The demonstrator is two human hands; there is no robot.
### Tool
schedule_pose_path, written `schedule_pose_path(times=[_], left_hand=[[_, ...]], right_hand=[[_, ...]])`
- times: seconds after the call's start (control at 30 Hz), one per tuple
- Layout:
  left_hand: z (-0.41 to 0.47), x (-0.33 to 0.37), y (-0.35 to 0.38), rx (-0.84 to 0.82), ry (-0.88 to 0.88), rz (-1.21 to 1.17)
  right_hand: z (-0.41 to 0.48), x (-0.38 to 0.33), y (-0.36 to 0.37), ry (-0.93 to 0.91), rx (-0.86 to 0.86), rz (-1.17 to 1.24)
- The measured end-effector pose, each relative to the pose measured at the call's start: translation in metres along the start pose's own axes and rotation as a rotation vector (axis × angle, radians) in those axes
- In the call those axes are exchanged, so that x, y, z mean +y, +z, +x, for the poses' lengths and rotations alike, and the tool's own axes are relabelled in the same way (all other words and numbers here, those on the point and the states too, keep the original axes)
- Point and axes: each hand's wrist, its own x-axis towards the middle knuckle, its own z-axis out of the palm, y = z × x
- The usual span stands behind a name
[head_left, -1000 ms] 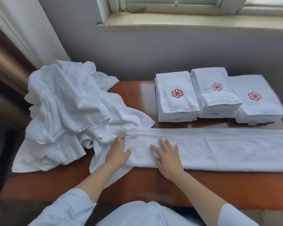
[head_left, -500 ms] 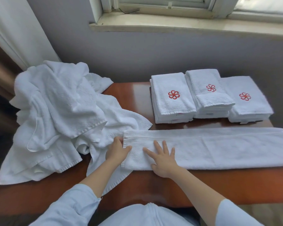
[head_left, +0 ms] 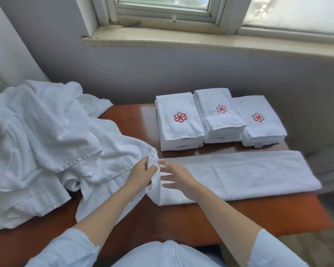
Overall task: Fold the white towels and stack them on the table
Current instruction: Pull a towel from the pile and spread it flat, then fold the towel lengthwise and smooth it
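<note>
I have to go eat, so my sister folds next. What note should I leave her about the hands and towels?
Left hand grips the strip by its left end, lifted a little. Right hand is open, just over the strip.
Done: three folded stacks at the back of the table; the strip lies folded lengthwise in front.
Left: fold the strip short, stack it, then fold the pile on the left.

A gray-blue wall (head_left: 181, 74) stands before me, behind the reddish-brown wooden desk (head_left: 181, 218), whose polished top catches the daylight. Above, a pale stone sill (head_left: 181, 38) runs under a white-framed window (head_left: 162, 4). A light curtain (head_left: 8, 54) hangs at my left, and the floor (head_left: 316, 247) at lower right looks tan.
</note>
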Motion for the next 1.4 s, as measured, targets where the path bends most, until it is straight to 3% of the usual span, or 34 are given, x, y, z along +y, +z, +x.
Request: schedule_pose_path(times=[0.07,0.37,0.6,0.8,0.9,1.07,1.17,1.23,1.3,1.4], left_hand=[[-0.001,0.024,0.022,-0.051,0.02,-0.041],[-0.003,0.096,0.143,-0.338,0.057,-0.115],[0.002,0.11,0.221,-0.39,0.114,0.004],[-0.001,0.103,0.248,-0.422,-0.013,0.028],[-0.003,0.099,0.252,-0.347,-0.055,0.015],[-0.01,0.088,0.237,0.091,0.136,0.412],[-0.006,0.077,0.222,0.237,0.209,0.755],[-0.002,0.068,0.215,0.223,0.205,0.869],[0.002,0.057,0.211,0.132,0.212,0.953],[0.009,0.046,0.208,0.033,0.28,1.08]], right_hand=[[-0.009,-0.01,-0.017,-0.01,0.048,0.113],[-0.054,-0.007,-0.142,0.0,0.176,0.176],[-0.064,0.009,-0.217,0.052,0.226,0.094],[-0.048,0.023,-0.249,0.114,0.274,-0.086],[-0.038,0.032,-0.257,0.086,0.339,-0.142],[-0.03,0.037,-0.263,0.019,0.395,-0.351],[-0.03,0.041,-0.263,0.035,0.421,-0.483],[-0.031,0.043,-0.259,-0.046,0.539,-0.667],[-0.032,0.046,-0.251,-0.275,0.607,-0.871],[-0.023,0.054,-0.234,-0.441,0.392,-1.119]])
